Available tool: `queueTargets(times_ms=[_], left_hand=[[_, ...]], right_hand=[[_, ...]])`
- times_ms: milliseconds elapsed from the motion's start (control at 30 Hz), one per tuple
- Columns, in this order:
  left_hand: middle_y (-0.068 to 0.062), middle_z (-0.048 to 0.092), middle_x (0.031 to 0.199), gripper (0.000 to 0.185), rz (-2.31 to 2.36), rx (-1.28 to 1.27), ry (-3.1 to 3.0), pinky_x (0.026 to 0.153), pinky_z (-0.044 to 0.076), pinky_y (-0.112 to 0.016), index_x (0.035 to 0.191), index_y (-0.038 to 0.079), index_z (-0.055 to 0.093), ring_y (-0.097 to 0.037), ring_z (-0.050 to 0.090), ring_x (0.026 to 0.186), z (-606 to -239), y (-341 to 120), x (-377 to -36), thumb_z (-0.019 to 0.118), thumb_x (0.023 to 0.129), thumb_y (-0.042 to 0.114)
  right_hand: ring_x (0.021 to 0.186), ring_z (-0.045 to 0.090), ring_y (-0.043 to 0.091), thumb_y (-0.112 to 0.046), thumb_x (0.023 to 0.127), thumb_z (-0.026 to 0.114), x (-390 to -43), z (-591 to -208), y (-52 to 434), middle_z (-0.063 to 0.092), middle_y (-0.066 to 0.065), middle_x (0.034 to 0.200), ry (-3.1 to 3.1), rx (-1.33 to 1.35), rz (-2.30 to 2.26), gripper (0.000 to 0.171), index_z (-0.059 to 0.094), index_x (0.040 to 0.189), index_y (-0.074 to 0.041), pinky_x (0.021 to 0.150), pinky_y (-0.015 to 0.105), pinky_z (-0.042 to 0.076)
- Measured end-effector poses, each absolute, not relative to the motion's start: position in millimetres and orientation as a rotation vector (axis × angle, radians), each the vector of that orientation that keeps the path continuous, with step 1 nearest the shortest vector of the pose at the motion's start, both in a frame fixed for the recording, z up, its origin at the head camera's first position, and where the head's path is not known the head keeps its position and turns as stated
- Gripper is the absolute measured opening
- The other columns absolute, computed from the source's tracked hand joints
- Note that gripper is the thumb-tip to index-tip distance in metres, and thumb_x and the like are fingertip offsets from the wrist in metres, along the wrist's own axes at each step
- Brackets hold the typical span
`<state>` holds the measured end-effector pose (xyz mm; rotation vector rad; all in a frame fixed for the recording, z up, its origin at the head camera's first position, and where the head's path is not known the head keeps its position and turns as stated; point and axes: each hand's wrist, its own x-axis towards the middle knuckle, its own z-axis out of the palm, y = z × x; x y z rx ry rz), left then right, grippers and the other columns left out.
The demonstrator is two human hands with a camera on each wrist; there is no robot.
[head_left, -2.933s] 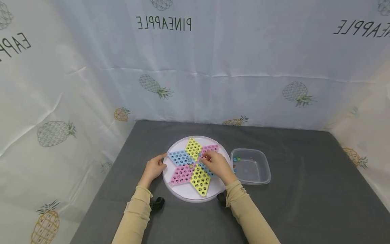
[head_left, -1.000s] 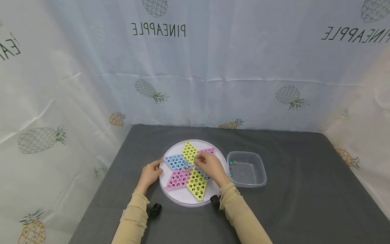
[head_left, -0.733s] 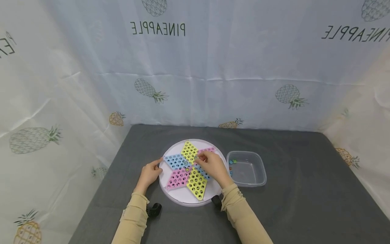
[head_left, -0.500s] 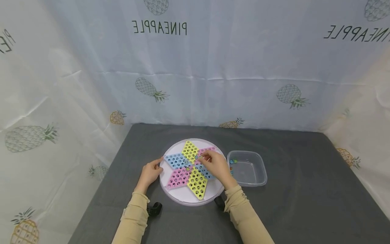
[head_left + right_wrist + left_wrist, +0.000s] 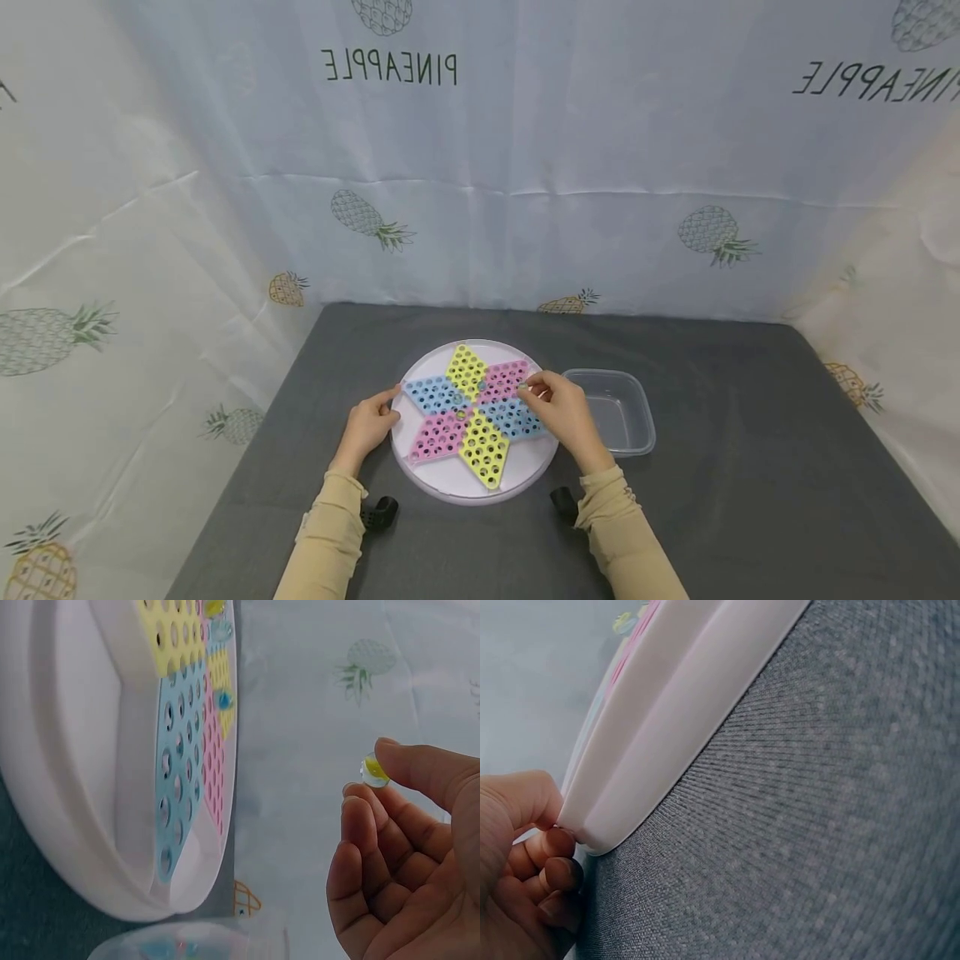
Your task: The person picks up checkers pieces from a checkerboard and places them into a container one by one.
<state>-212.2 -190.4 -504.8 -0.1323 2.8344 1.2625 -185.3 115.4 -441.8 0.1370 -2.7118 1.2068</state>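
Since half a second ago, the right hand (image 5: pixel 567 417) has moved outward from the middle of the game board (image 5: pixel 525 457) to the outer end of its far-right pink section (image 5: pixel 504 382), uncovering more of it. There the marble (image 5: pixel 375 772), clear with a yellow streak, is pinched between thumb and fingertip, raised off the game board. Being round, it has no long axis and points no way.

My judgement is that a single marble is being carried; whether it is being placed or taken away cannot be told. Either would call for a firm pinch, then a release right over the chosen spot.

Three marbles (image 5: pixel 461 415) sit near the game board's centre. As a disc, the game board has no long axis, but its two yellow sections (image 5: pixel 486 454) line up roughly far to near. The left hand (image 5: pixel 367 427) grips the game board's left rim with thumb and bent fingers, probably to steady it. Just right of the game board stands a clear container (image 5: pixel 630 417), more marbles (image 5: pixel 165 949) showing blurred inside. Beneath the game board spreads the grey tabletop (image 5: pixel 750 467); beyond it hangs a pineapple-print curtain (image 5: pixel 600 125)
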Motion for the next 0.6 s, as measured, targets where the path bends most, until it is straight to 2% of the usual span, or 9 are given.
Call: queueTargets(times_ms=[600], left_hand=[[0.000,0.038,0.060,0.049,1.262,-0.146,2.844,0.050,0.030,-0.025,0.130,0.006,0.054,-0.012,0.035,0.053,-507.3,-189.6,-213.7,0.056,0.082,0.011]], right_hand=[[0.080,0.060,0.019,-0.029,0.083,0.067,-180.9,-455.3,155.5,0.067,0.008,0.089,-2.716,-0.080,1.165,0.027,0.068,0.099,-0.007,0.071,0.032,0.047]])
